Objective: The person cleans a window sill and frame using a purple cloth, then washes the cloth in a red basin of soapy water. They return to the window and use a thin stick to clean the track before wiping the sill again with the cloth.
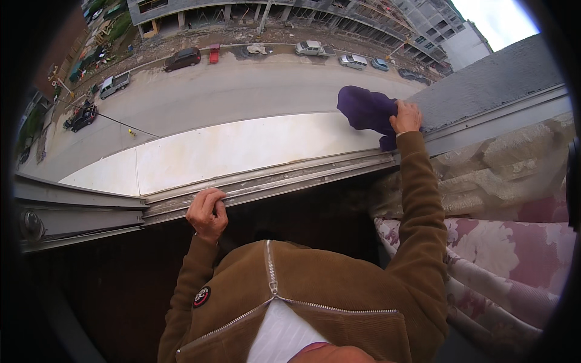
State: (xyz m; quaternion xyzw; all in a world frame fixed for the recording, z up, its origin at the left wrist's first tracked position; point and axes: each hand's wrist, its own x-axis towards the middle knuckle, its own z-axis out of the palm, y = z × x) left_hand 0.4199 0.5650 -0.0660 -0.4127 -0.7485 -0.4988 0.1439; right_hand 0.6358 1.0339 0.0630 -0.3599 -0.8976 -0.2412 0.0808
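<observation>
My right hand [406, 119] grips a dark purple cloth [366, 108] against the outer edge of the window frame on the right. Most of the cloth hangs out to the left of my fingers, over the white outer ledge [254, 138]. At the lower left, my left hand [207, 215] rests with curled fingers on the metal sliding-window track [281, 174]. Its fingertips hook over the inner rail. Dirt marks show in the grooves of the track. Whether my right fingers also touch the frame is hard to tell.
Sliding window panels [81, 213] are stacked at the left, one with a round knob. A grey rough wall [494, 77] and a pink floral curtain [504, 254] are on the right. Far below runs a street [254, 90] with parked vehicles and a building under construction [290, 13].
</observation>
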